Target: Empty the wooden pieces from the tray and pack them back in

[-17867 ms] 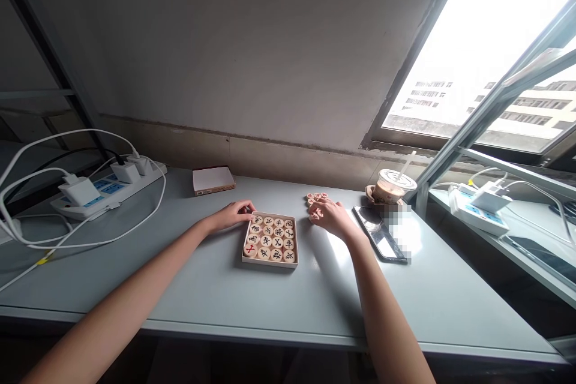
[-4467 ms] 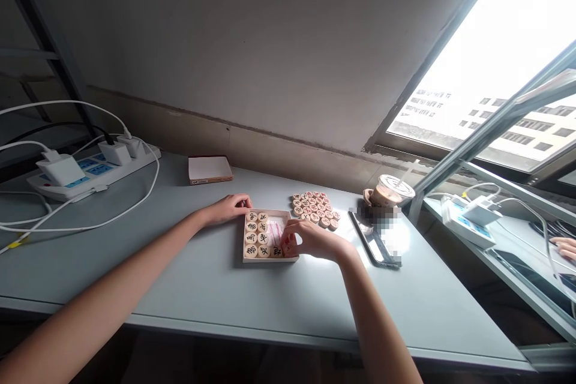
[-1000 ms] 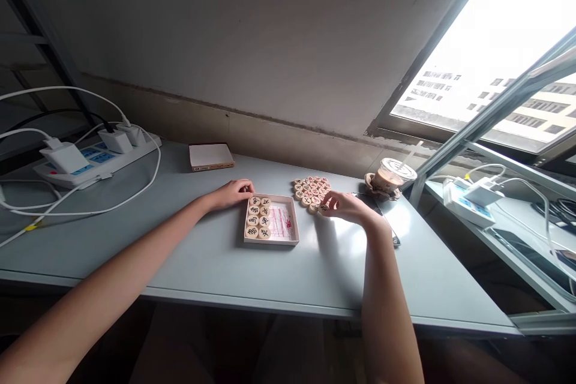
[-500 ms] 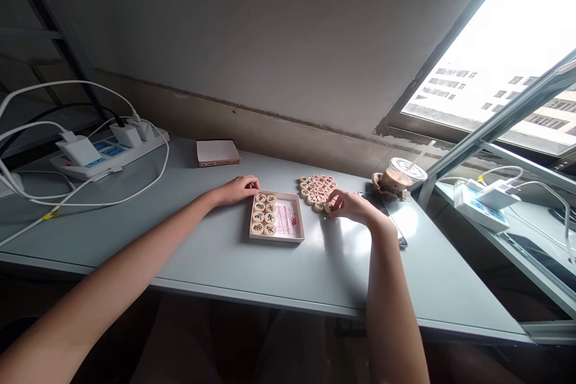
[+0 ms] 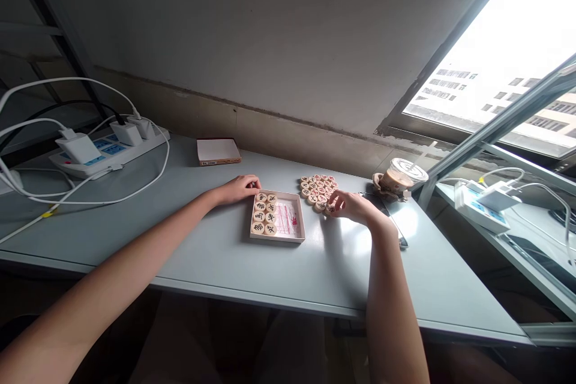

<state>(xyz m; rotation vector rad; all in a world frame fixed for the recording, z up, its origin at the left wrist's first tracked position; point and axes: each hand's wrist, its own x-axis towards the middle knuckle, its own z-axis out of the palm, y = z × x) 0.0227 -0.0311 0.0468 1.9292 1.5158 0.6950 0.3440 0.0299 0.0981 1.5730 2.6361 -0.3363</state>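
Observation:
A shallow white box (image 5: pixel 300 219) lies on the grey desk, with two columns of round black-marked wooden pieces (image 5: pixel 264 214) along its left side. Its right part shows paper with red marks. My left hand (image 5: pixel 240 188) has its fingers curled at the box's upper left corner, thumb against the edge. Right of the box, several round pieces (image 5: pixel 318 189) with red and black characters are packed in a flat cluster. My right hand (image 5: pixel 348 205) pinches a black-marked piece (image 5: pixel 330 209) at the cluster's lower right edge.
The box lid (image 5: pixel 219 150) lies at the back near the wall. A plastic drink cup (image 5: pixel 397 177) with a straw stands right, beside a dark flat device (image 5: pixel 396 225) partly behind my right wrist. A power strip (image 5: pixel 110 151) with looping white cables lies left.

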